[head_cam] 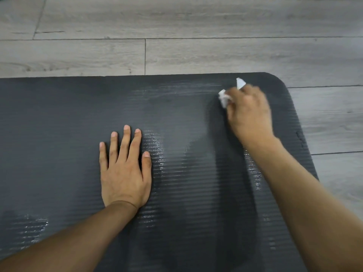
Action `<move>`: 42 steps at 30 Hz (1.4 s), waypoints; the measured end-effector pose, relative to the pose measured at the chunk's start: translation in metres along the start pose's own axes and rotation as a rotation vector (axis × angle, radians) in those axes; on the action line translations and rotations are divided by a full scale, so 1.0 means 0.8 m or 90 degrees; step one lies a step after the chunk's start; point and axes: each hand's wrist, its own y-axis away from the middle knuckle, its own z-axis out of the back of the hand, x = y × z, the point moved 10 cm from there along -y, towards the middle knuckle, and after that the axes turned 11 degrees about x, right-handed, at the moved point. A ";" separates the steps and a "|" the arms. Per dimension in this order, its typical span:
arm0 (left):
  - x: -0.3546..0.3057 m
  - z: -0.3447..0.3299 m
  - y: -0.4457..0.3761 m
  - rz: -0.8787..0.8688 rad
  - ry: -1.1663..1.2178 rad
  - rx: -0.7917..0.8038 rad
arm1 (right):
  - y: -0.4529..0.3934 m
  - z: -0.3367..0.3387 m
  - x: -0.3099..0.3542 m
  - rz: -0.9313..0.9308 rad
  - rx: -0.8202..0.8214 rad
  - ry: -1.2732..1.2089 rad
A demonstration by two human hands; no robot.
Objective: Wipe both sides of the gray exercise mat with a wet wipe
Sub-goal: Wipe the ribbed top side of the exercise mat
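Both hands are on the gray exercise mat (pixel 68 114), well apart. From the head view, the left hand (pixel 123 169) lies flat with fingers straight and slightly spread, pressing the ribbed surface near the middle. Up by the far right rounded corner, the right hand (pixel 249 110) has its fingers curled round a crumpled white wet wipe (pixel 224 98), holding it against the mat. Shiny damp streaks show between the hands. Beyond the mat's far edge runs a gray wood-plank floor (pixel 176 36).
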 end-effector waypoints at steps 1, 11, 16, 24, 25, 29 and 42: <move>0.000 0.000 -0.001 0.000 0.002 0.000 | -0.003 0.016 -0.025 -0.047 -0.037 0.026; 0.001 -0.001 -0.001 0.001 0.000 0.001 | 0.028 -0.012 -0.099 -0.223 -0.018 -0.045; 0.000 0.000 -0.001 0.000 -0.002 -0.004 | 0.008 -0.028 -0.034 -0.244 -0.006 -0.148; 0.001 0.006 0.000 -0.004 0.019 -0.033 | 0.004 -0.084 0.259 0.246 0.201 -0.234; 0.000 0.007 0.000 -0.005 0.022 -0.032 | 0.004 -0.075 0.234 0.257 0.167 -0.204; 0.001 0.006 0.000 -0.003 0.028 -0.026 | 0.021 -0.019 -0.011 -0.059 0.011 -0.093; 0.005 0.009 0.001 0.002 0.086 -0.051 | 0.064 -0.073 0.260 0.265 0.161 -0.217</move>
